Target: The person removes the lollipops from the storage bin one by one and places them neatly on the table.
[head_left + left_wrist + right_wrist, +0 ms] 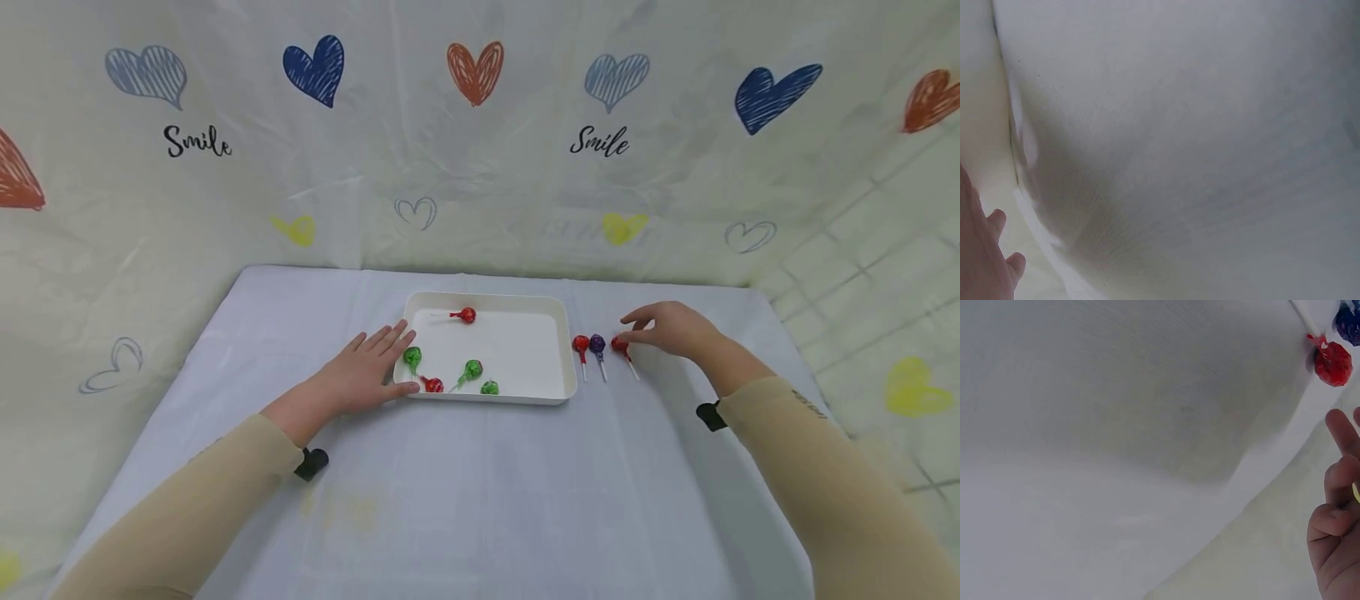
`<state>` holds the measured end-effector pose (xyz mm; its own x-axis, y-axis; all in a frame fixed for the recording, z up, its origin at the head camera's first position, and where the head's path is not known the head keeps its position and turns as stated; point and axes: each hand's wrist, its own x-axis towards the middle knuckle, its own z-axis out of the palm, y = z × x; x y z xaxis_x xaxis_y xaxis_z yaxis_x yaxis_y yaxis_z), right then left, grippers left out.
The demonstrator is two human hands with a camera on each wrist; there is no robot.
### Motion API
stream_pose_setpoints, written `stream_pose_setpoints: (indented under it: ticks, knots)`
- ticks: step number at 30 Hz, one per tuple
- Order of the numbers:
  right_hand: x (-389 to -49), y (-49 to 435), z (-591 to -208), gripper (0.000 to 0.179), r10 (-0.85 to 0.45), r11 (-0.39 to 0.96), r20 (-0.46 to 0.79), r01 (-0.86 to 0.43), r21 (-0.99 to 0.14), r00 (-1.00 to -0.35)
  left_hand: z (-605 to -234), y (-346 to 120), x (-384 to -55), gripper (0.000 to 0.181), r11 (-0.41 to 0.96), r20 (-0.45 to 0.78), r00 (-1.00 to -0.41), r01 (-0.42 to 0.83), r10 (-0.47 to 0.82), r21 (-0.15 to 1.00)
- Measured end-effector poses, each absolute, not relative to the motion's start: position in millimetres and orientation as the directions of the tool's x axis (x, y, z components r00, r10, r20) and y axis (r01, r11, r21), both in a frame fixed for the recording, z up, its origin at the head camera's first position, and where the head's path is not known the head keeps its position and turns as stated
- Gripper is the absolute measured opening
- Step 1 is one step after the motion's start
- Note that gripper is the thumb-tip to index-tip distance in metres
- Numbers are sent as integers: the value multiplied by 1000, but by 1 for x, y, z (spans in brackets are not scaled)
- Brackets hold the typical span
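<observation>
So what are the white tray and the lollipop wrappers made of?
White tray: probably smooth plastic, from its even surface and rounded corners. Lollipop wrappers: perhaps thin, glossy plastic film, since the red one seen close is crinkled and shiny.

Beige is worn on both arms: left sleeve (pixel 198 504) at 8 o'clock, right sleeve (pixel 840 492) at 4 o'clock bearing small dark lettering (pixel 810 405), black devices (pixel 312 464) at the cuffs.

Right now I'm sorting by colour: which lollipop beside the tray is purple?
The middle lollipop in the row right of the white tray; the tray-side lollipop and the outer lollipop by the right hand are both red.
</observation>
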<state>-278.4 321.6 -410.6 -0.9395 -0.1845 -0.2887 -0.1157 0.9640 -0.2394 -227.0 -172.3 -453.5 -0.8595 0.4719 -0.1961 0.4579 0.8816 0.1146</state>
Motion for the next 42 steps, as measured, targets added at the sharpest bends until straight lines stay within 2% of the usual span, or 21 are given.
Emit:
stream_pose_setpoints:
  ticks: [8, 17, 27, 42]
  knots:
    - [-278, 325, -409, 38, -204, 958, -335, -118, -260, -920, -450, -172, -226, 97, 882, -199, -860, 455, 470, 122]
    - [-278, 320, -419, 35, -226, 959, -383, -137, -247, -896, -448, -171, -225, 98, 882, -204, -858, 458, 472, 114]
    - [-282, 317, -425, 31, -202, 959, -384, -103, -264, -901, -451, -171, -226, 98, 883, -209, -858, 457, 470, 110]
    - [-284, 309, -425, 37, -213, 948, -350, -106, -300, -912, -453, -171, -227, 100, 884, -201, -861, 455, 467, 105]
